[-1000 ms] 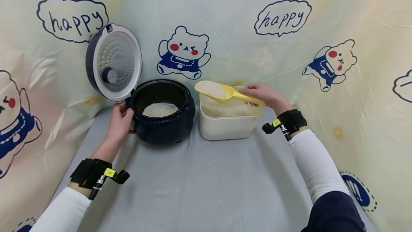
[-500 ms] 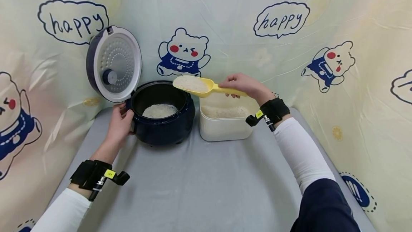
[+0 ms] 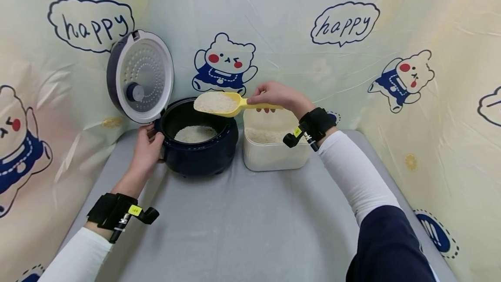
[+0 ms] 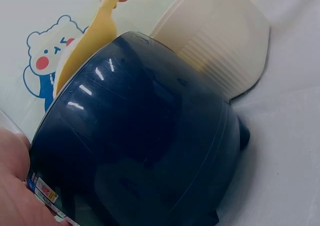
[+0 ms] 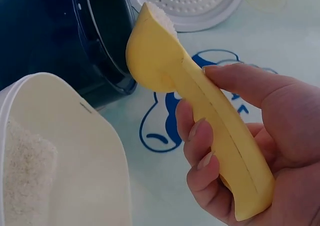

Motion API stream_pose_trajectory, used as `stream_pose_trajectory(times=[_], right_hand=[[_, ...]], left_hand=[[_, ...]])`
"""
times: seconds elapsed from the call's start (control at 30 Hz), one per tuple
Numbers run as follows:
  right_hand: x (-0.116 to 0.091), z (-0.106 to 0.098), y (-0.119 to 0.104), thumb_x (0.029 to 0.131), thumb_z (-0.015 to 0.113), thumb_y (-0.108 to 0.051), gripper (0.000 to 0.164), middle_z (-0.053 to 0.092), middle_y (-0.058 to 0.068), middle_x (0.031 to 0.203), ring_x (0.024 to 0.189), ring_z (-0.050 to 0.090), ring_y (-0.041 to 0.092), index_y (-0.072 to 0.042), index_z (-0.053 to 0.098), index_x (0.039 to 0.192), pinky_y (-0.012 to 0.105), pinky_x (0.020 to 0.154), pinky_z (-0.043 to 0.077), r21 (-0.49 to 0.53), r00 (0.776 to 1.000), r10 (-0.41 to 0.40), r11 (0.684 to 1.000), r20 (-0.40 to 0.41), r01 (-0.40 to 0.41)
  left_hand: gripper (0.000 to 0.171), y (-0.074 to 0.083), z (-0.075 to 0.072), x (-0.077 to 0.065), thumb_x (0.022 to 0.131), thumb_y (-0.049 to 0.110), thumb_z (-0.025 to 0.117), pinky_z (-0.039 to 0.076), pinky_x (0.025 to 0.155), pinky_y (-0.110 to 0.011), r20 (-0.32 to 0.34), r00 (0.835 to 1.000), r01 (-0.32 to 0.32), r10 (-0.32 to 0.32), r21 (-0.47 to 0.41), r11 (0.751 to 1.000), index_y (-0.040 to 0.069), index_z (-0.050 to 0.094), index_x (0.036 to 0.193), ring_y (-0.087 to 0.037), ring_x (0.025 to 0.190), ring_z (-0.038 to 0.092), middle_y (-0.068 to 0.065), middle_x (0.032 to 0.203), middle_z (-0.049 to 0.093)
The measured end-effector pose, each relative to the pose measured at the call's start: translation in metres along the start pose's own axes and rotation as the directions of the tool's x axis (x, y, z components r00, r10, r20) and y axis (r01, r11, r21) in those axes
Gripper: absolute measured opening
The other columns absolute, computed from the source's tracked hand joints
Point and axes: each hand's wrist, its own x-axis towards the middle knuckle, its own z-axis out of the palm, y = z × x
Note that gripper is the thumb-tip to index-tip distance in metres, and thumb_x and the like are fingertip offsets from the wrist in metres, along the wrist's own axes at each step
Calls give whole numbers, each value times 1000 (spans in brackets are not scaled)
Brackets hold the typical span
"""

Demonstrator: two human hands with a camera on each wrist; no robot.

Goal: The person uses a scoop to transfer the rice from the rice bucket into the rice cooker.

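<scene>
Grey tabletop (image 3: 235, 229): loaded scoop (image 3: 236, 104) at cooker (image 3: 199, 158) rim, spill risk

Your right hand (image 3: 274, 95) grips the scoop's handle, rice (image 3: 213, 102) heaped in it, up by the cooker's right-rear rim. Your left hand (image 3: 148, 147) grips the cooker's left side, below the raised lid (image 3: 145, 73). Tip too soon and rice likely lands between cooker and bin (image 3: 275, 158); clip the rim and some may slide off. Can't tell scoop-to-rim clearance. Your left fingertips are mostly hidden, and the left wrist view crops that hand.

Yellow scoop (image 5: 207, 103), white rice (image 3: 213, 102), navy cooker (image 3: 200, 156), cream container (image 3: 275, 158), a worktop (image 3: 235, 221) I see from afar as plain grey, pale backdrop (image 3: 289, 51) printed with red-cheeked bears (image 3: 223, 77).
</scene>
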Motion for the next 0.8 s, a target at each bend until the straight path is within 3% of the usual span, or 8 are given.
stream_pose_trajectory(times=[0.2,0.47,0.8], right_hand=[[3,4,-15,101,69,-36,29,71,17,102,74,58,24,-7,67,101,33,69,46,-43,1000,8,999,-2,-8],[5,9,-28,101,69,-33,27,69,16,99,72,57,23,-7,66,99,30,65,46,-140,999,13,990,-45,-20],[6,11,-40,101,69,-32,26,69,14,96,79,61,32,-7,66,103,28,63,48,-220,997,9,975,-75,-25]], left_hand=[[63,1,1,-1,108,28,31,52,62,-45,4,1000,-5,5,-9,1000,7,10,164,-39,150,28,-24,169,18],[63,1,2,-1,108,26,31,51,61,-42,-6,1000,-5,5,-20,1000,6,11,163,-39,150,28,-24,168,19],[63,2,2,-2,108,26,31,53,60,-41,-8,1000,0,0,-7,1000,6,11,163,-39,149,29,-23,169,20]])
